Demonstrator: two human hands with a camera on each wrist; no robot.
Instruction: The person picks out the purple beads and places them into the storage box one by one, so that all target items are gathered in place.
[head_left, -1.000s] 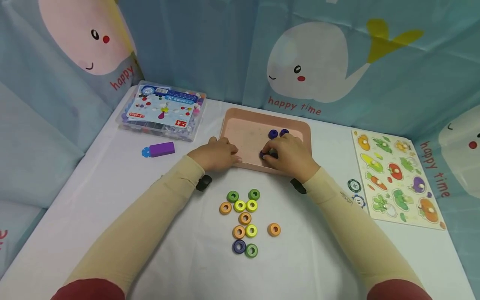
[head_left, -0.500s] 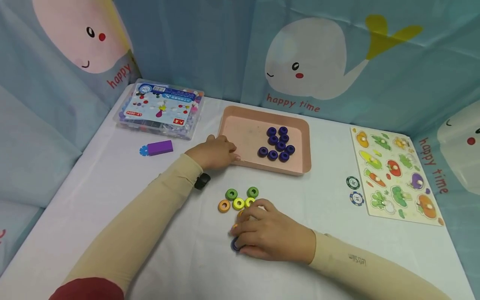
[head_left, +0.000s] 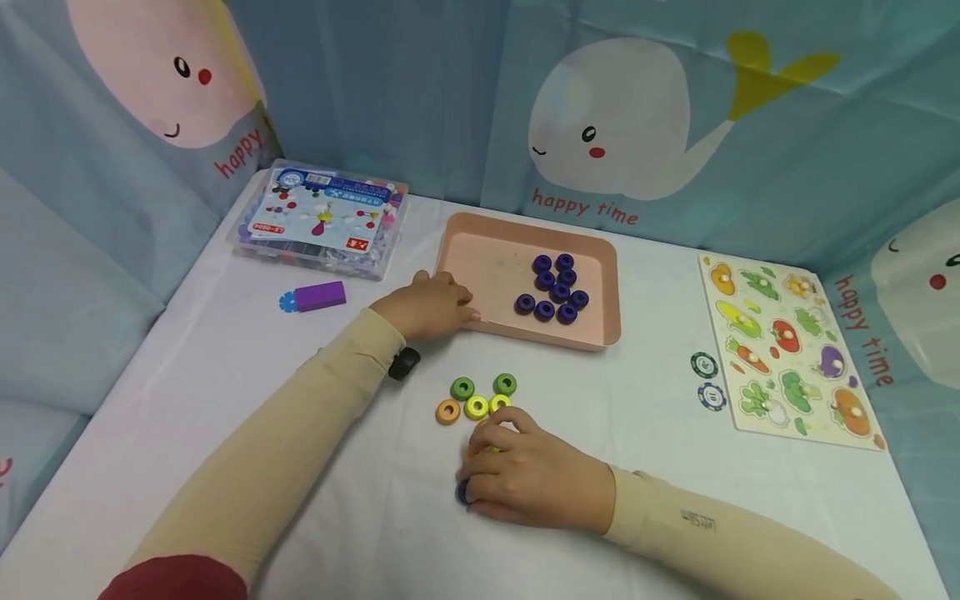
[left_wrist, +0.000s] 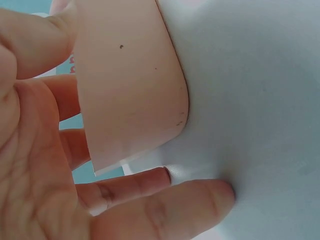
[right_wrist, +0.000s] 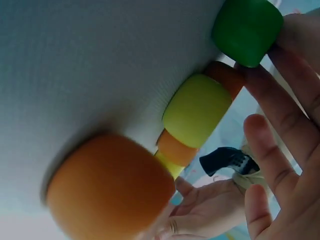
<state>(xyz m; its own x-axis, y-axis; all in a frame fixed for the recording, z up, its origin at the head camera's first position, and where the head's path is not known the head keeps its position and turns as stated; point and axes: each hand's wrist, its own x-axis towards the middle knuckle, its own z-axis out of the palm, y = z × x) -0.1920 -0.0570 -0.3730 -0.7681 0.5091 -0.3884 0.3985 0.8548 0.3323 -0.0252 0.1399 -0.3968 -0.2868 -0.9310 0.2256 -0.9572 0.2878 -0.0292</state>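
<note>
At its near left corner, the pink tray [head_left: 540, 333] has its wall between the thumb and fingers of my left hand [head_left: 426, 305]. The left wrist view shows the same tray wall [left_wrist: 135, 85] close up, two fingers reaching below it. My right hand [head_left: 536, 477] is low over the group of rings on the table. Its thumb and fingertips pinch a dark blue ring [head_left: 462, 492], mostly hidden by them. In the right wrist view a green ring [right_wrist: 248, 31] blocks the fingertips, with a yellow ring [right_wrist: 197, 110] and an orange ring [right_wrist: 110, 187] nearby.
Several dark blue rings [head_left: 559, 292] lie inside the tray. Green, yellow and orange rings [head_left: 447, 411] sit ahead of my right hand. Further out are a clear plastic kit box [head_left: 318, 217], a purple block [head_left: 320, 296], two chips [head_left: 708, 381] and a vegetable puzzle board [head_left: 791, 354].
My right hand has left the tray for the rings on the table, then shifted slightly left, the dark blue ring moving with its fingertips. My left hand stays at the tray corner.
</note>
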